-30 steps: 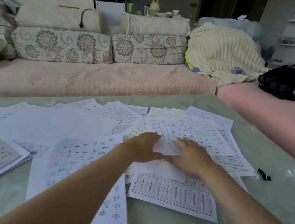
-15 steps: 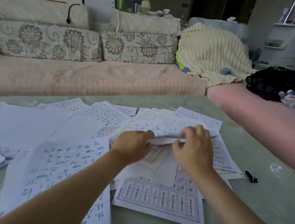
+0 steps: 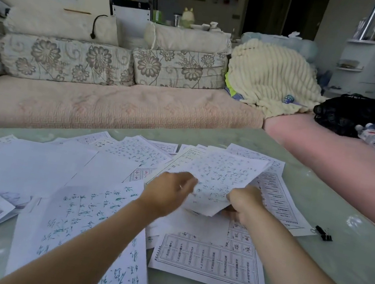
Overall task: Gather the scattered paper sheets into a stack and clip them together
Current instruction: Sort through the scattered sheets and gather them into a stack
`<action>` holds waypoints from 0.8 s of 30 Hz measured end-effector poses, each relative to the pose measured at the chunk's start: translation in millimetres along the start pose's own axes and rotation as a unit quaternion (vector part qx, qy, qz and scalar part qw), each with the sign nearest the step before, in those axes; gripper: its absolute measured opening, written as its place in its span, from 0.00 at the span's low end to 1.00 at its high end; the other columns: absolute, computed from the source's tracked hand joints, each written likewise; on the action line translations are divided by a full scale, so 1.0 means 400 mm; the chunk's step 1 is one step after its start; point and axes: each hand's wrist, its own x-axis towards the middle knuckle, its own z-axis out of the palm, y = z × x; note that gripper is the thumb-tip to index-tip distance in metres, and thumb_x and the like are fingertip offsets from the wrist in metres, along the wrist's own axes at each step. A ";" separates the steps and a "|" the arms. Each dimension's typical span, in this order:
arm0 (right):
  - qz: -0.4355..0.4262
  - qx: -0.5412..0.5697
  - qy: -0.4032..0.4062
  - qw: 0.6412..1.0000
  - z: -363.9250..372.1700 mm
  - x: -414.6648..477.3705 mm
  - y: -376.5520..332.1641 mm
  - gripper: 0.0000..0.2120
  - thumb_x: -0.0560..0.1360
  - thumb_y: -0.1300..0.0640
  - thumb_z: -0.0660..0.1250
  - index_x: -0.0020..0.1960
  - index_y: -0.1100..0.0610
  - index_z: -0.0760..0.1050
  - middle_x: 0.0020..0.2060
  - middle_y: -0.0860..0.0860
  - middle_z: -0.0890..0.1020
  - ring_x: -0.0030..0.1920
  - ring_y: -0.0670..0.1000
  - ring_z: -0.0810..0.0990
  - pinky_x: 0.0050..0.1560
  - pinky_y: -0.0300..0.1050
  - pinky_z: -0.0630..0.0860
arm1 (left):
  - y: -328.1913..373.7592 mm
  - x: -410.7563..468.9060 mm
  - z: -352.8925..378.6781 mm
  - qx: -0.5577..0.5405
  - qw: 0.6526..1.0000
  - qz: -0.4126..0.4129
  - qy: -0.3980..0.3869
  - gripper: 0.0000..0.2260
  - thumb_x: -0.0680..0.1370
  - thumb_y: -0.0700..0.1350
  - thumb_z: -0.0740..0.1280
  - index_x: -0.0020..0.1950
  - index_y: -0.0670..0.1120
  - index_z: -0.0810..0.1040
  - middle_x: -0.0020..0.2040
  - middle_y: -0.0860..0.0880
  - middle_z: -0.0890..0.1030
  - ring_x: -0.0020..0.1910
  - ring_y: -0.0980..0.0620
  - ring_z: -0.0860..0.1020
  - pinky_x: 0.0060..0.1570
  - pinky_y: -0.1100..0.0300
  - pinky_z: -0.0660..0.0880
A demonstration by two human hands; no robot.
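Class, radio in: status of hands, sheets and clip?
Left hand, right hand both grip one handwritten sheet, held above pile. Other sheets scattered, unstacked. Binder clip untouched, right side.

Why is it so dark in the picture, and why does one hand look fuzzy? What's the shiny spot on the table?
In the head view the light is dim, without hard shadows; the left hand looks motion-smeared, the right hand gripping the lifted sheet sharper; the shiny spot is glare on the glossy table near the binder clip.
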 end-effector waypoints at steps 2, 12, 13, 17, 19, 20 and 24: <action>-0.045 -0.060 -0.004 0.997 0.005 0.008 0.002 0.08 0.75 0.67 0.60 0.49 0.62 0.77 0.44 0.56 0.82 0.44 0.55 0.80 0.47 0.49 0.79 | -0.033 0.044 -0.018 0.004 0.996 -0.092 0.020 0.14 0.82 0.53 0.56 0.59 0.50 0.77 0.51 0.51 0.83 0.49 0.50 0.80 0.49 0.56 0.77; -0.133 -0.149 -0.026 0.980 0.037 0.055 0.013 0.11 0.74 0.63 0.63 0.56 0.57 0.77 0.50 0.52 0.83 0.47 0.54 0.80 0.32 0.39 0.69 | -0.091 0.191 -0.027 0.095 0.927 -0.350 -0.094 0.20 0.76 0.54 0.63 0.61 0.42 0.72 0.50 0.45 0.74 0.49 0.45 0.74 0.50 0.56 0.72; -0.134 -0.150 -0.026 0.979 0.039 0.056 0.012 0.11 0.74 0.63 0.63 0.55 0.57 0.77 0.49 0.52 0.83 0.47 0.54 0.80 0.32 0.39 0.69 | -0.088 0.196 -0.025 0.054 0.927 -0.360 -0.090 0.18 0.75 0.53 0.65 0.58 0.42 0.73 0.46 0.46 0.74 0.44 0.46 0.75 0.45 0.58 0.72; -0.145 -0.165 -0.035 0.975 0.038 0.058 0.004 0.09 0.74 0.64 0.63 0.52 0.58 0.79 0.46 0.52 0.83 0.43 0.52 0.79 0.31 0.39 0.68 | -0.080 0.206 -0.029 -0.047 0.925 -0.367 -0.086 0.19 0.73 0.49 0.72 0.58 0.39 0.74 0.43 0.45 0.76 0.43 0.45 0.77 0.44 0.57 0.74; -0.150 -0.179 -0.032 0.972 0.028 0.056 -0.001 0.07 0.74 0.64 0.63 0.49 0.58 0.79 0.43 0.51 0.82 0.39 0.50 0.77 0.29 0.38 0.66 | -0.081 0.209 -0.034 -0.114 0.926 -0.352 -0.075 0.18 0.73 0.47 0.74 0.58 0.40 0.76 0.48 0.44 0.80 0.45 0.44 0.79 0.45 0.56 0.77; -0.150 -0.189 -0.026 0.970 0.022 0.055 -0.002 0.06 0.74 0.64 0.63 0.46 0.58 0.78 0.41 0.50 0.80 0.37 0.49 0.75 0.29 0.38 0.65 | -0.075 0.206 -0.041 -0.153 0.924 -0.342 -0.073 0.16 0.73 0.46 0.73 0.57 0.41 0.76 0.49 0.43 0.81 0.43 0.45 0.80 0.42 0.57 0.77; -0.139 -0.210 -0.028 0.967 0.005 0.040 -0.005 0.05 0.73 0.64 0.63 0.40 0.58 0.73 0.34 0.50 0.76 0.33 0.49 0.73 0.28 0.38 0.64 | -0.060 0.165 -0.080 -0.202 0.919 -0.329 -0.082 0.10 0.75 0.44 0.72 0.53 0.42 0.79 0.48 0.44 0.82 0.41 0.46 0.81 0.41 0.57 0.79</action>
